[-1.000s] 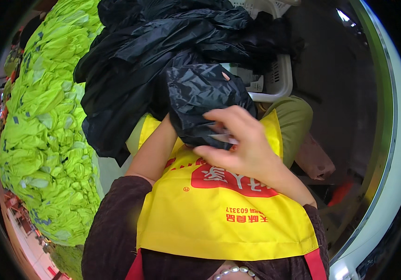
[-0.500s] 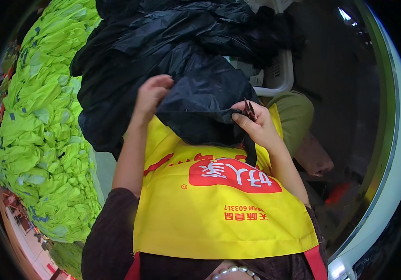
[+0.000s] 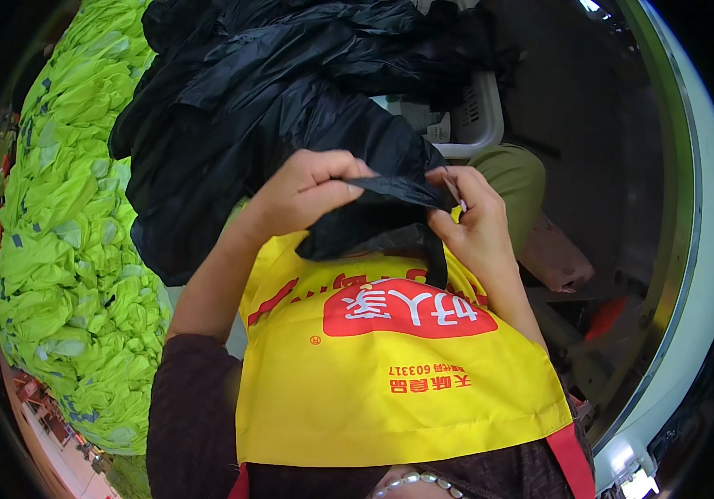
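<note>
A heap of thin, shiny black fabric spreads in front of me and over my lap. My left hand is closed, pinching a folded edge of it between thumb and fingers. The strip between my hands is drawn fairly straight. On its other end my right hand is closed, with thumb and forefinger at the fabric. A small pair of thread snips is tucked in that same right hand, mostly hidden by the fingers. Below the hands, a loose black flap hangs over my yellow apron.
On the left rises a tall pile of bright lime-green fabric pieces. A white plastic basket stands beyond my right knee, partly under the black cloth. A brownish-pink box-like object lies at the right, near a pale curved edge.
My left hand has come down and right from above the fabric and now grips its edge. The edge is lifted and stretched between both hands. My right hand has turned slightly, still holding the snips.
</note>
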`<state>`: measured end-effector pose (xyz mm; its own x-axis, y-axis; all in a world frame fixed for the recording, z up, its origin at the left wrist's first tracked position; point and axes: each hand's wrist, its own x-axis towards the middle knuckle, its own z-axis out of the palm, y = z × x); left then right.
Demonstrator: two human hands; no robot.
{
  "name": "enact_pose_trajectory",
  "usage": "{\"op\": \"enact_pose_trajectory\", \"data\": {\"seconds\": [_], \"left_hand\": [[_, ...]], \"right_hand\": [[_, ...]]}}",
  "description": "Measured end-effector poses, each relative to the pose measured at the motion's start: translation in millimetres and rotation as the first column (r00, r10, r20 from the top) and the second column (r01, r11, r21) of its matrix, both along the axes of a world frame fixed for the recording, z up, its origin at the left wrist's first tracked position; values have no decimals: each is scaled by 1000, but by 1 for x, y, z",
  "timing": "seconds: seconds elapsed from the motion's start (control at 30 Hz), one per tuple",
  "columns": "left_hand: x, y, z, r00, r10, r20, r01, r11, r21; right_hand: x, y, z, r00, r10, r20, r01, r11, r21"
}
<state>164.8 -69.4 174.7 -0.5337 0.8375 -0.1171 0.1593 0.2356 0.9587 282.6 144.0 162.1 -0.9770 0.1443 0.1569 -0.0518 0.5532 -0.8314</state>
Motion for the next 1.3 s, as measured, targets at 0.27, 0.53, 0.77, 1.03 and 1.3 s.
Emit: {"op": "enact_pose_trajectory", "data": {"seconds": [0.27, 0.53, 0.77, 1.03, 1.3], "left_hand": [[31, 33, -28, 629, 471, 618, -602, 798, 5], [33, 37, 1, 465, 456, 759, -435, 864, -253], [37, 40, -20, 493, 487, 721, -436, 855, -279], [43, 50, -16, 520, 494, 697, -435, 855, -282], [51, 53, -30, 655, 421, 628, -410, 895, -173]], "right_hand": [[-4, 29, -32, 860, 345, 375, 218, 416, -883], [-6, 36, -68, 912, 342, 227, 104, 342, -934], [-1, 29, -29, 984, -26, -176, 47, 992, 118], [5, 7, -19, 972, 124, -200, -77, 971, 226], [11, -8, -2, 970, 206, -132, -179, 964, 196]]}}
